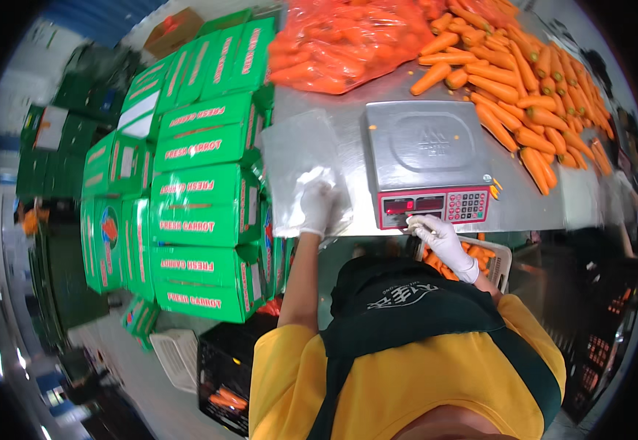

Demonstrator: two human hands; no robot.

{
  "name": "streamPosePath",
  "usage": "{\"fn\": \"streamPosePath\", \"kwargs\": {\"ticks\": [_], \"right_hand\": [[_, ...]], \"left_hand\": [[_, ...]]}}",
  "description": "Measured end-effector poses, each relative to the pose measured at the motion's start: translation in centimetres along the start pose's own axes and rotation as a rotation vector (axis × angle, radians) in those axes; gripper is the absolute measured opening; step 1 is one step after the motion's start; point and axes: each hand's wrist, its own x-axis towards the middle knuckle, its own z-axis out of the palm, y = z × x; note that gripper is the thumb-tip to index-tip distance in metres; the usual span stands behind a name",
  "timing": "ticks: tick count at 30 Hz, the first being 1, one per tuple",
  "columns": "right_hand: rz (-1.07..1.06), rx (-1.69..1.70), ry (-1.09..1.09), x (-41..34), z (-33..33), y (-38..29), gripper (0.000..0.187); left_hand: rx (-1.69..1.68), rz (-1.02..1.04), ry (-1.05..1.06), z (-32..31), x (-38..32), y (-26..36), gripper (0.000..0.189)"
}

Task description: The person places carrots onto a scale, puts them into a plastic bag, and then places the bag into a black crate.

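My left hand, in a white glove, rests on a stack of clear plastic bags at the left of the metal table. Glare and blur hide whether its fingers grip a bag. My right hand, also gloved, is at the front edge of a digital weighing scale, by its lit display. Its fingers are bent, and I cannot tell whether anything is between them. The scale's metal pan bears only small orange bits. A heap of carrots lies to its right and behind.
Red plastic bags full of carrots lie at the table's back. Green printed carrot cartons are stacked to the left. A pale crate of carrots is under the table's front edge; a black crate holding carrots stands low at left.
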Motion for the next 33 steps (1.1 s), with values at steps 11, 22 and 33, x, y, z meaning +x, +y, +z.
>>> {"fn": "streamPosePath", "kwargs": {"ticks": [11,22,33], "right_hand": [[0.124,-0.616,0.78,6.0,-18.9,1.9,0.032],[0.427,-1.083,0.77,13.2,-27.4,10.0,0.058],[0.238,-1.288,0.742,15.4,-29.2,12.9,0.049]], "left_hand": [[-0.326,0.049,-0.12,-2.5,4.2,6.4,0.017],[-0.487,0.369,-0.319,4.5,20.8,19.8,0.021],[0.355,0.397,-0.494,23.2,32.9,26.0,0.047]]}}
